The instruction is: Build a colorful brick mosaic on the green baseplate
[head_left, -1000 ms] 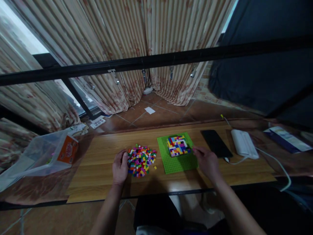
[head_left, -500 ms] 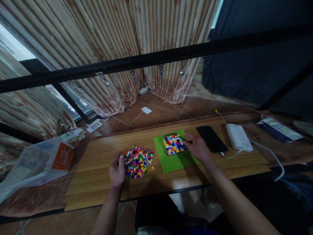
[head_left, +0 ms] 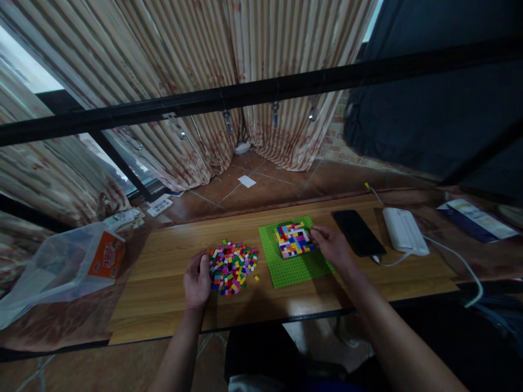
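Observation:
A loose pile of small multicoloured toy bricks point(head_left: 233, 268) lies on the wooden table. My left hand point(head_left: 197, 279) rests at the pile's left edge, its fingers loosely extended, with nothing visible in it. To the right is a green studded baseplate point(head_left: 288, 275), which bears a low block built of many-coloured bricks point(head_left: 295, 239). My right hand point(head_left: 332, 245) is at the right side of that block, thumb and fingertips pinched together. Whatever is between those fingertips is too small to make out. One yellow brick point(head_left: 256, 278) lies apart, between pile and baseplate.
Right of the baseplate lie a black phone point(head_left: 358, 233) with a cable and a white power bank point(head_left: 405, 231). A clear plastic bin point(head_left: 61, 267) with an orange label stands left of the wooden tabletop point(head_left: 153, 291). A dark metal rail point(head_left: 253, 93) crosses beyond the table.
The view has shifted slightly, moving the scene a little to the right. My right hand has drawn slightly away from the block's top toward its right edge. My left hand stays beside the pile.

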A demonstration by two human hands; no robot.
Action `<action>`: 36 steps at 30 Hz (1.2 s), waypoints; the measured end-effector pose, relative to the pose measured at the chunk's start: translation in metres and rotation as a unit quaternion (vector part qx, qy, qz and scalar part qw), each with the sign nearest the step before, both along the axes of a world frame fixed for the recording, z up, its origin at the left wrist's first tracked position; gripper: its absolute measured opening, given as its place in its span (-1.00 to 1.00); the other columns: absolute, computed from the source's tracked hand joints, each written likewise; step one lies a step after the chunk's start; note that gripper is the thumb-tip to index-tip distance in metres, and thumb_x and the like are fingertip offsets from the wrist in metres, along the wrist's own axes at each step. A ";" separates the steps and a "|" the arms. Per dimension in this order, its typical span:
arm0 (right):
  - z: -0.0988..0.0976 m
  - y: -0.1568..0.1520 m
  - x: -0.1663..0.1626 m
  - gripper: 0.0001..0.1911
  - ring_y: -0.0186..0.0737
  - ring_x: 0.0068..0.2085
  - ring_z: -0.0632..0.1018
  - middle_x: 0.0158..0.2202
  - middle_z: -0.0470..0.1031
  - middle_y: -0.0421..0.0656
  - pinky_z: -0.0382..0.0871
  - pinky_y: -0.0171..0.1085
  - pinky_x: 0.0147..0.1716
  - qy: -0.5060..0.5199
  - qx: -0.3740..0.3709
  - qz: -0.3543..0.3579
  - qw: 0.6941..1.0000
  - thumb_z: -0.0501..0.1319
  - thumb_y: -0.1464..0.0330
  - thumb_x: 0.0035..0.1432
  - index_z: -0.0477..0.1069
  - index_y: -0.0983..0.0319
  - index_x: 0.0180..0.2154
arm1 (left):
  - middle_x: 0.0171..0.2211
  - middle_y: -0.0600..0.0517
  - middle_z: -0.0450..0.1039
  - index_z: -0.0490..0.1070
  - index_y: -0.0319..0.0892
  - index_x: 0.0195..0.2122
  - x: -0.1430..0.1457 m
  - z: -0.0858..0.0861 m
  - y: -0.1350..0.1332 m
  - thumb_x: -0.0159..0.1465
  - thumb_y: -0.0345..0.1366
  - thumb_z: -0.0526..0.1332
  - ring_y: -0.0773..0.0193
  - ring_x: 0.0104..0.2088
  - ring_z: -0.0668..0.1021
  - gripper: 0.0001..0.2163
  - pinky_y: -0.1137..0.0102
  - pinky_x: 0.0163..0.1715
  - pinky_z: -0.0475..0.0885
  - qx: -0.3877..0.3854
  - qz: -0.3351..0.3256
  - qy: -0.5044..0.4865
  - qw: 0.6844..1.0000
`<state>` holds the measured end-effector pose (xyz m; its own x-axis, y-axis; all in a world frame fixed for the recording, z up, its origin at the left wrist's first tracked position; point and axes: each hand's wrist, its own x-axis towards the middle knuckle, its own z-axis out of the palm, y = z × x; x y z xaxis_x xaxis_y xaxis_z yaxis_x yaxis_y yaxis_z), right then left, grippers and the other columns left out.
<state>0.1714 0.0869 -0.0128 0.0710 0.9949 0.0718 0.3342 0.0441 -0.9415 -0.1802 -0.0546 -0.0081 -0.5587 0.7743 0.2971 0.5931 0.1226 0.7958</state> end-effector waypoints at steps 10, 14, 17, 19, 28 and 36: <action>-0.003 0.002 -0.005 -0.55 -0.11 -0.37 0.61 -0.38 0.64 -0.02 0.47 -0.18 -0.35 -0.008 -0.002 -0.035 0.999 0.27 0.07 -0.06 0.60 0.31 -0.30 | -0.07 -0.18 0.53 0.50 -0.23 -0.11 0.000 0.000 0.000 0.35 -0.01 0.00 0.05 0.00 0.53 -0.57 0.17 0.07 0.39 -0.010 -0.006 0.018 1.000; -0.004 0.001 -0.007 -0.59 -0.11 -0.38 0.59 -0.40 0.64 -0.05 0.44 -0.19 -0.35 -0.029 0.006 -0.036 0.999 0.24 0.06 -0.03 0.59 0.28 -0.36 | -0.09 -0.16 0.54 0.51 -0.23 -0.12 0.000 -0.002 0.000 0.35 -0.02 0.00 0.07 -0.02 0.54 -0.58 0.18 0.07 0.39 -0.009 -0.005 0.024 1.000; -0.002 -0.001 -0.008 -0.62 -0.11 -0.37 0.58 -0.41 0.63 -0.06 0.42 -0.19 -0.34 -0.053 0.013 -0.037 0.998 0.21 0.08 0.00 0.59 0.26 -0.38 | -0.10 -0.16 0.54 0.50 -0.22 -0.12 0.000 -0.002 0.000 0.35 -0.03 0.01 0.07 -0.04 0.54 -0.59 0.19 0.06 0.40 -0.008 -0.006 0.025 1.000; 0.000 -0.003 -0.008 -0.63 -0.10 -0.38 0.57 -0.43 0.62 -0.06 0.41 -0.18 -0.35 -0.068 0.016 -0.038 0.997 0.20 0.09 0.01 0.58 0.25 -0.39 | -0.10 -0.15 0.54 0.50 -0.21 -0.12 0.000 -0.002 0.000 0.35 -0.04 0.01 0.08 -0.04 0.54 -0.60 0.20 0.05 0.40 -0.006 -0.010 0.028 1.000; 0.036 -0.043 -0.037 -0.66 -0.07 -0.22 0.55 -0.23 0.58 0.02 0.40 -0.13 -0.16 -0.133 0.156 -0.020 0.978 0.08 0.19 0.24 0.54 0.26 -0.22 | -0.11 -0.14 0.55 0.50 -0.20 -0.13 0.004 0.003 0.000 0.35 -0.08 0.00 0.09 -0.05 0.54 -0.62 0.19 0.04 0.40 -0.012 -0.009 0.029 0.999; 0.048 -0.062 -0.123 -0.70 -0.20 -0.09 0.54 -0.15 0.56 -0.07 0.34 -0.29 -0.07 -0.325 0.104 0.259 0.903 0.02 0.40 0.32 0.53 0.20 -0.14 | -0.12 -0.14 0.55 0.51 -0.21 -0.13 0.002 -0.002 0.000 0.36 -0.09 0.01 0.11 -0.04 0.54 -0.63 0.20 0.04 0.41 -0.004 -0.008 0.026 1.000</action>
